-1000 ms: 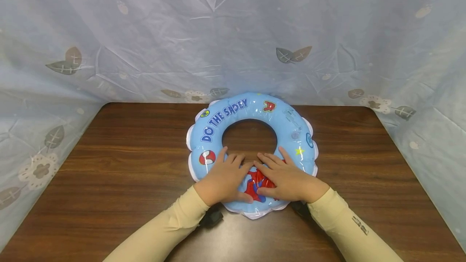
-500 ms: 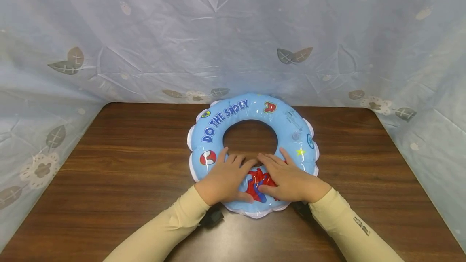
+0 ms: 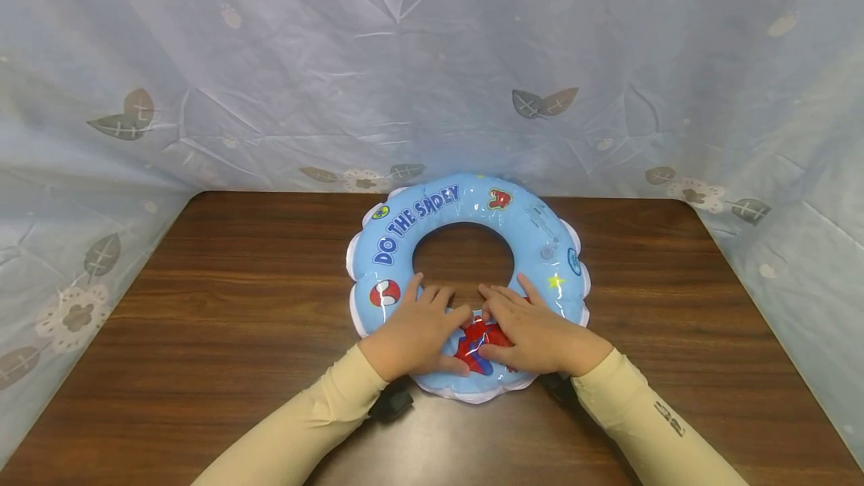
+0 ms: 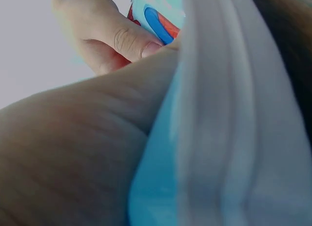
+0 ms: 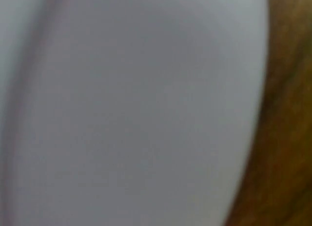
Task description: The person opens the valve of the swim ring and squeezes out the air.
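A light-blue inflatable swim ring (image 3: 381,246) with a white scalloped edge lies flat on the brown wooden table (image 3: 236,306). My left hand (image 3: 415,328) rests on its near left part, the fingers reaching to the inner hole and the thumb lying on top. On the near right part rests my right hand (image 3: 540,332), its fingers spread toward the hole as well. Between the two hands shows a red and blue figure print (image 3: 478,340). The left wrist view has a thumb (image 4: 131,43) on the ring; the right wrist view is filled by its blurred white edge (image 5: 136,109).
A pale grey-blue curtain (image 3: 439,58) with leaf and flower prints hangs behind the table and along both sides. The ring's far side reaches close to the curtain. A small black device (image 3: 391,403) sits under the left wrist.
The index fingers have bent and drawn apart a little, so more of the figure print shows between the hands. The swim ring stays in place.
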